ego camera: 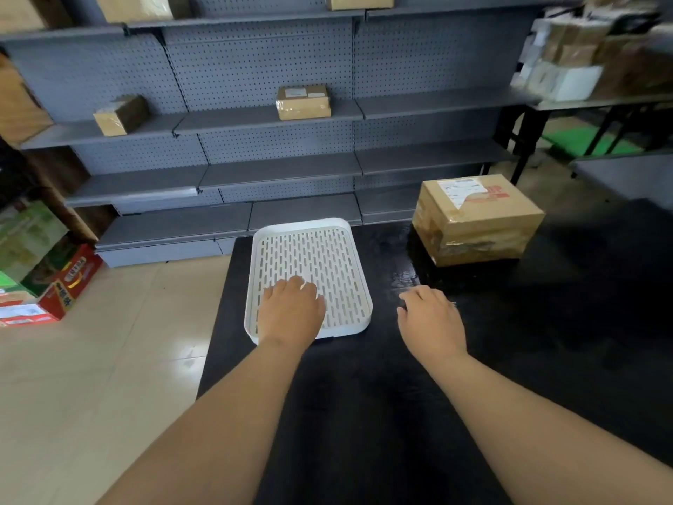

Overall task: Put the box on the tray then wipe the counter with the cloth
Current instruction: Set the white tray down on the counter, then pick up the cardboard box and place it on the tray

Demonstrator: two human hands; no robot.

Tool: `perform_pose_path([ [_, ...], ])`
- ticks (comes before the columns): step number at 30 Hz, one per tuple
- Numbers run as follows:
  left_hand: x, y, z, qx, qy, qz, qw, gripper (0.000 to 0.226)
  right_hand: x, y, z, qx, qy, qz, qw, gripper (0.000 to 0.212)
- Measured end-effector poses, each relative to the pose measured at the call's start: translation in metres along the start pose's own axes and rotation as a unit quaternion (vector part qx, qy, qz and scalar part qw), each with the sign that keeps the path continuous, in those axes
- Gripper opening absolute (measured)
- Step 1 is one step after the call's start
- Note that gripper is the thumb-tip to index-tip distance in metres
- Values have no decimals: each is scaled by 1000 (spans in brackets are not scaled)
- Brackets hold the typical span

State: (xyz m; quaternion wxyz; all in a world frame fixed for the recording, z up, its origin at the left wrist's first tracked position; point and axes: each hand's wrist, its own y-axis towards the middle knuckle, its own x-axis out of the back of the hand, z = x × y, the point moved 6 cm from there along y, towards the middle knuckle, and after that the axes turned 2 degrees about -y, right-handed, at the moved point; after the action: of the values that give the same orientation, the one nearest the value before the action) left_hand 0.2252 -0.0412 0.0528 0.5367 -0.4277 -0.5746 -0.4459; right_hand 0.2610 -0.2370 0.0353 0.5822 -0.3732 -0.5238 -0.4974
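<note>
While L hand (291,311) lies flat, released, on white slotted plastic tray (309,227), R hand (431,318) hangs loose-fingered, grasping nothing, over black counter (364,395); taped brown cardboard box (477,220) beyond.

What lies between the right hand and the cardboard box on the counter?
Nothing: in the head view only bare black counter separates the right hand and the box.

Bare counter (386,249) between tray (358,264) and box (477,220).
</note>
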Motion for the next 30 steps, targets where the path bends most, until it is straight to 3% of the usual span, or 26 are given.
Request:
perform_pose_path([
  [15,1,65,-165,-29,-15,-15,999,38,39,61,-164,-8,-14,-5,1000,37],
  [22,-3,98,-234,18,-27,-25,999,37,48,105,-249,9,-16,0,1000,35],
  [30,2,136,-259,83,-98,-38,991,36,50,157,-294,2,52,1,999,35],
])
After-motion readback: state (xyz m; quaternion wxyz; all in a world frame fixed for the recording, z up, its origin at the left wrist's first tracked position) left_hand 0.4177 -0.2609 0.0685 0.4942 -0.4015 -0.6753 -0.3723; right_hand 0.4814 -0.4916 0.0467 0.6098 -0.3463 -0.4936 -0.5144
